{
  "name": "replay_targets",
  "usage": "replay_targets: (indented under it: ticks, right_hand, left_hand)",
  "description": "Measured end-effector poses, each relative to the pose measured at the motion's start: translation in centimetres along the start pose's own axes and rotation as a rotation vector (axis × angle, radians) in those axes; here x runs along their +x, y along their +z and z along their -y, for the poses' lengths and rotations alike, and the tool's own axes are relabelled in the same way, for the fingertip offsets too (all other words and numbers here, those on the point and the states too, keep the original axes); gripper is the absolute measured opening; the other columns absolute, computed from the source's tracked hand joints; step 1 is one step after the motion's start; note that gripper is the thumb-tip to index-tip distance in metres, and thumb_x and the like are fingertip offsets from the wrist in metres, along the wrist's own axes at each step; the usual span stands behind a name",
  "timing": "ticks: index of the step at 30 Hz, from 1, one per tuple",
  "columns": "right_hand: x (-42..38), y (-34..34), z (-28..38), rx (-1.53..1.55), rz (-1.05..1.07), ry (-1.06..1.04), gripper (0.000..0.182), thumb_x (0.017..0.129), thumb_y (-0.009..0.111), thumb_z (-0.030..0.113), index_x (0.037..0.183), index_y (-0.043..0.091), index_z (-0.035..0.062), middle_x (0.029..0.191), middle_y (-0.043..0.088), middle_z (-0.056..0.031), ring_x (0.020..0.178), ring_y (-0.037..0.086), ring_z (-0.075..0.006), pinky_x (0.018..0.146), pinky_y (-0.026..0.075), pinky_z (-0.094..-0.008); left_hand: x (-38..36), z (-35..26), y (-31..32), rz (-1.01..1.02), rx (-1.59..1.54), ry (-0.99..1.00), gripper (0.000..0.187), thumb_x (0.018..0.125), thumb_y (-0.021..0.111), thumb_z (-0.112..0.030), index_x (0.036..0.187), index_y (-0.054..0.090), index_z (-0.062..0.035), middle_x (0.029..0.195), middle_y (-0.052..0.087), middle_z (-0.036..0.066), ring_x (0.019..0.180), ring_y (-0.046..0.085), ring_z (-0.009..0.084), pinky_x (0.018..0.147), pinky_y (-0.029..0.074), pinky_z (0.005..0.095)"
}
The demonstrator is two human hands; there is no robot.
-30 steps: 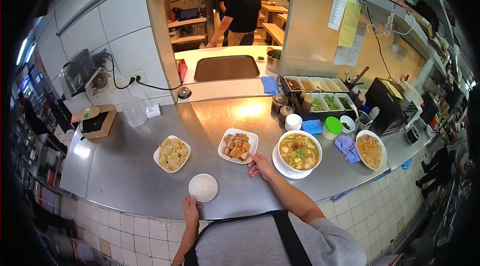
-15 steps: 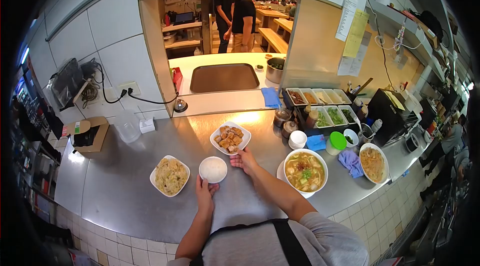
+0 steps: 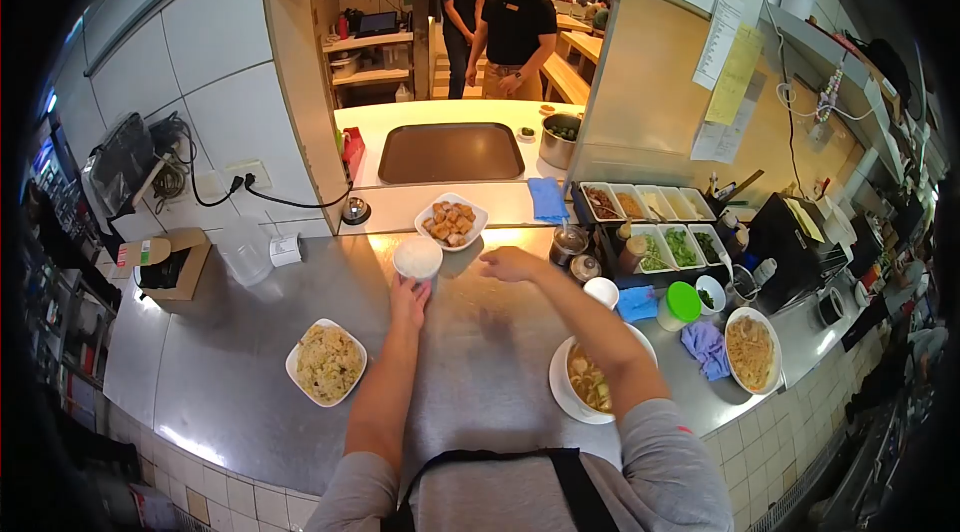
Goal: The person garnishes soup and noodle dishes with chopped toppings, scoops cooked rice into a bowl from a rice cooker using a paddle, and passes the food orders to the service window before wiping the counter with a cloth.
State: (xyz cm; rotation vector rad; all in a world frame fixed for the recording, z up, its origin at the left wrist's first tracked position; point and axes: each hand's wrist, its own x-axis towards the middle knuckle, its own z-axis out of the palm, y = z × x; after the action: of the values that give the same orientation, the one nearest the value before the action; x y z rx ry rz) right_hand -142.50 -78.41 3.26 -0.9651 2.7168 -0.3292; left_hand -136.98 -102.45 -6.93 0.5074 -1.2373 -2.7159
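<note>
My left hand (image 3: pixel 411 300) grips the near side of a small white bowl of rice (image 3: pixel 417 257), fingers around its wall. Just behind and right of it, a white dish of browned, cut pieces (image 3: pixel 451 222) sits at the ledge of the pass-through window. My right hand (image 3: pixel 512 265) hovers to the lower right of that dish, apart from it, fingers loosely bent and holding nothing. A square white bowl of fried rice (image 3: pixel 327 363) stands on the left of the counter. Under my right forearm, a soup bowl (image 3: pixel 588 378) on a white plate is partly hidden.
A brown tray (image 3: pixel 451 154) lies in the window, with two people (image 3: pixel 512 27) beyond. Topping containers (image 3: pixel 655 222), a green-lidded tub (image 3: pixel 680 303), cloths (image 3: pixel 706 349) and a noodle bowl (image 3: pixel 752 350) line the right. A cardboard box (image 3: pixel 175 270) stands left; a bell (image 3: pixel 355 210) sits by the window.
The dish of browned pieces has moved away from me to the window ledge, and my right hand has let go. My left hand has pushed the rice bowl forward behind it.
</note>
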Motion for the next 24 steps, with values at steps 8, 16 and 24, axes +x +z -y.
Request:
replay_targets:
  ticks: [8, 16, 24]
  right_hand:
    - [-28.4, -4.4, -2.3, 0.462, -0.712, 0.377, 0.030, 0.089, 0.057, 0.016, 0.114, 0.060, 0.0020, 0.105, 0.065, -0.0170, 0.089, 0.064, -0.0257, 0.077, 0.051, -0.0323]
    - [-42.9, 11.3, 0.2, 1.511, -0.728, 0.888, 0.064, 0.094, 0.042, 0.049, 0.142, 0.027, 0.0091, 0.116, 0.051, -0.0174, 0.072, 0.066, -0.0272, 0.056, 0.056, -0.0359]
    - [-39.3, 13.3, 3.9, 1.811, -0.792, 0.582, 0.059, 0.096, 0.041, 0.042, 0.144, 0.021, 0.0153, 0.133, 0.042, -0.0169, 0.075, 0.066, -0.0251, 0.064, 0.058, -0.0346]
  left_hand:
    - [-5.1, 2.7, -5.0, 0.188, -0.047, -0.084, 0.041, 0.093, 0.052, -0.016, 0.130, 0.041, 0.0001, 0.119, 0.053, 0.012, 0.108, 0.055, 0.0231, 0.094, 0.045, 0.0348]
    - [-19.6, 2.9, -5.5, 0.234, 0.029, -0.140, 0.025, 0.093, 0.050, -0.009, 0.116, 0.054, 0.0007, 0.104, 0.061, 0.011, 0.098, 0.061, 0.0211, 0.088, 0.049, 0.0305]
    - [-23.3, 4.1, -5.7, 0.280, 0.160, -0.175, 0.024, 0.093, 0.050, -0.008, 0.115, 0.055, 0.0007, 0.103, 0.061, 0.010, 0.095, 0.061, 0.0199, 0.084, 0.050, 0.0294]
